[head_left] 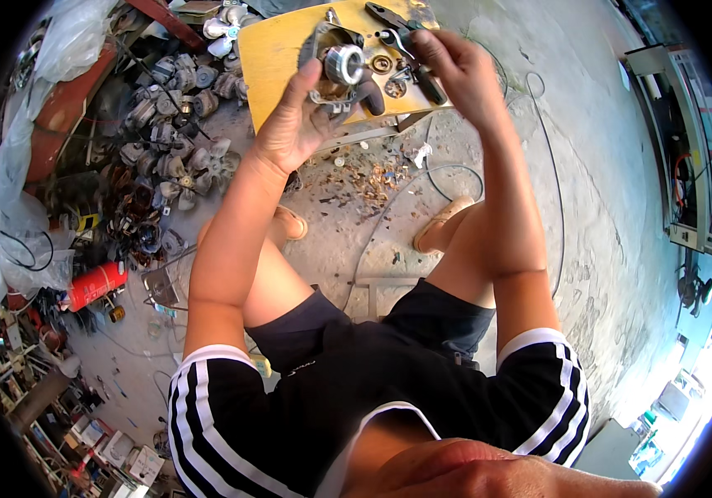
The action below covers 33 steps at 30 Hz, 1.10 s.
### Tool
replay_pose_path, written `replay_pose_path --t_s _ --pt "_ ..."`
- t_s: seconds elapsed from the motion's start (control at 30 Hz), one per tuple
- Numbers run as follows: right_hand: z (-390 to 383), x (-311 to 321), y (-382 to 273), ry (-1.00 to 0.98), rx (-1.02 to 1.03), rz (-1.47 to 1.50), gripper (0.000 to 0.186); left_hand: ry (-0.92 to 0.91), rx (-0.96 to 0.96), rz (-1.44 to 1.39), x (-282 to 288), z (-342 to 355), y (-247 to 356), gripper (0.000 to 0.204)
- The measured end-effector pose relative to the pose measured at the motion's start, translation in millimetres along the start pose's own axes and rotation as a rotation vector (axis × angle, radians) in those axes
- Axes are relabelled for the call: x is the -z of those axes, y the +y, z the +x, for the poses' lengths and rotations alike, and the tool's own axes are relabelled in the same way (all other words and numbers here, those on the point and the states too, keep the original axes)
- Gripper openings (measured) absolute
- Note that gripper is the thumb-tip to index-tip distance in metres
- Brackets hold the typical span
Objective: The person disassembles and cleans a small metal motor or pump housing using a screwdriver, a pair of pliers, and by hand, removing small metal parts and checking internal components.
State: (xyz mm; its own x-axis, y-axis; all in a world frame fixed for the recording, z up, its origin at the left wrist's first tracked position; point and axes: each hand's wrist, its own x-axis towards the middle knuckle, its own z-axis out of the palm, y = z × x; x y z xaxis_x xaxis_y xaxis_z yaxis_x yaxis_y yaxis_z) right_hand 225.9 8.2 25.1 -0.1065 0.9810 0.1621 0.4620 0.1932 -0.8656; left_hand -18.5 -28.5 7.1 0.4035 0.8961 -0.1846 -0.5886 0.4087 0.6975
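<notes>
My left hand (298, 116) grips a metal motor housing (323, 98) with a shiny silver cylinder (343, 65) and shaft in it, over the yellow board (266, 50). My right hand (455, 70) has closed fingers at the board's right side, among tool handles; what they grip is partly hidden. Around it lie dark pliers (381, 15), a silver tool (391, 40) and a black handle (431, 87). Between my hands are a small ring-shaped part (381, 65), another round part (395, 87) and a dark rounded object (373, 98).
Heaped motors (182, 104), fan parts (223, 29), plastic sheeting (24, 191) and a red cylinder (90, 286) crowd the left. Cables (543, 108) and debris (373, 174) lie on the concrete floor. Metal equipment (684, 149) stands along the right.
</notes>
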Motion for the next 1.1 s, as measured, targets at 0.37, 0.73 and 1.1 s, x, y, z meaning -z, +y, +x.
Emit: replay_pose_path --t_s 0.37,0.73,1.1 --pt "32.5 7.4 88.2 -0.019 0.092 -0.742 0.063 -0.044 0.055 -0.385 17.0 5.0 18.9 0.073" --pt "31.7 -3.8 80.2 0.154 0.220 -0.904 0.061 0.075 -0.268 0.378 32.1 3.2 21.7 0.055" --pt "33.8 -14.1 59.1 0.169 0.105 -0.378 0.060 -0.067 -0.054 -0.334 41.1 8.8 29.4 0.066"
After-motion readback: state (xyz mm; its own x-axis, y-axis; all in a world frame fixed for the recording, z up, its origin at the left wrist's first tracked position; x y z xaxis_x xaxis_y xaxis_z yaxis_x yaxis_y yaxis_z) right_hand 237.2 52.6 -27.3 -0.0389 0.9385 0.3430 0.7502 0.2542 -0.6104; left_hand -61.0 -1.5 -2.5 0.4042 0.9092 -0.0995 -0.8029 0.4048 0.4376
